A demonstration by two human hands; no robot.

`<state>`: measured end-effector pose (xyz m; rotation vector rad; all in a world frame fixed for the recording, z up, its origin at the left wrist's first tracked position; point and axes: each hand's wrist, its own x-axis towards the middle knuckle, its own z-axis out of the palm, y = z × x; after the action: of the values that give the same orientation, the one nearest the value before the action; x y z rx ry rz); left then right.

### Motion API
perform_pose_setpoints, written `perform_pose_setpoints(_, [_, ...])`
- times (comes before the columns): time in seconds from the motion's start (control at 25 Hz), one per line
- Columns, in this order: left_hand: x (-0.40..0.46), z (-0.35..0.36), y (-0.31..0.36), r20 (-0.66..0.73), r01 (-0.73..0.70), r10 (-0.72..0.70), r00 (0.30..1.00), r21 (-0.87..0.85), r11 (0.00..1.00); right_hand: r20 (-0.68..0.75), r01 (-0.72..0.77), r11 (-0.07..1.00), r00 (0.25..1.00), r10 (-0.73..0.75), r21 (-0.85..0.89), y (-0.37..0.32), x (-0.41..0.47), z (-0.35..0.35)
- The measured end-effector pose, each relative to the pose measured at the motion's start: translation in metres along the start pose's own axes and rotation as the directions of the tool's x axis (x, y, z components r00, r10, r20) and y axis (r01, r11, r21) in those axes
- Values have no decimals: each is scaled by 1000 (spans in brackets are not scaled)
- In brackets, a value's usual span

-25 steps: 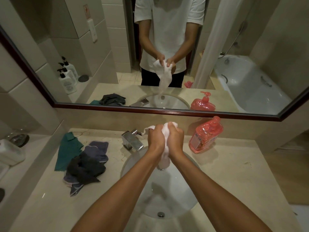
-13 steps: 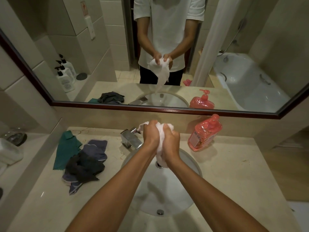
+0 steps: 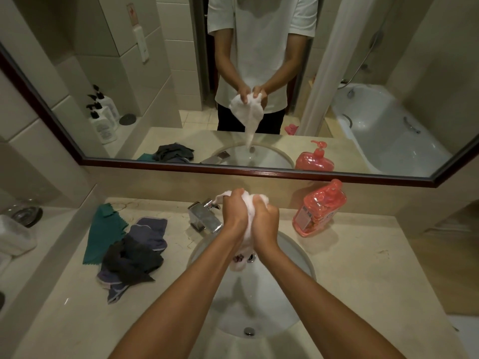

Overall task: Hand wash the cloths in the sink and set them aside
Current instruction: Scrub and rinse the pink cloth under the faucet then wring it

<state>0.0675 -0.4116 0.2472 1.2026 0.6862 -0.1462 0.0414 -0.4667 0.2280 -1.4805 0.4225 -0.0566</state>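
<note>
Fingers of both the left hand point(image 3: 234, 212) and right hand point(image 3: 264, 224) are curled tight round one white cloth point(image 3: 247, 216), bunched over the sink point(image 3: 293, 255). On the counter point(image 3: 350, 268) left of the tap point(image 3: 204, 216): one teal cloth point(image 3: 103, 229) plus a dark pile point(image 3: 132, 255), can't count those. One pink soap bottle point(image 3: 320, 208), label unreadable.

soft white cloth point(image 3: 248, 213), glossy ceramic sink point(image 3: 290, 255), shiny metal faucet point(image 3: 204, 218), translucent plastic soap bottle point(image 3: 320, 208), smooth stone counter point(image 3: 363, 268).
</note>
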Motion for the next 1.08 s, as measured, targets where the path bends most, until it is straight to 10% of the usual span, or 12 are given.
perform_pose_setpoints(0.36, [-2, -3, 0, 29, 37, -36, 999, -42, 998, 26, 26, 1000, 999, -26, 12, 6, 1, -4])
perform_pose_setpoints(0.84, [21, -51, -2, 5, -46, 46, 999, 86, 995, 131, -251, 784, 968, 214, 567, -2, 32, -48])
perform_pose_setpoints(1.08, [4, -23, -12, 66, -125, 109, 992, 349, 929, -3, -102, 956, 994, 107, 275, -11, 21, -20])
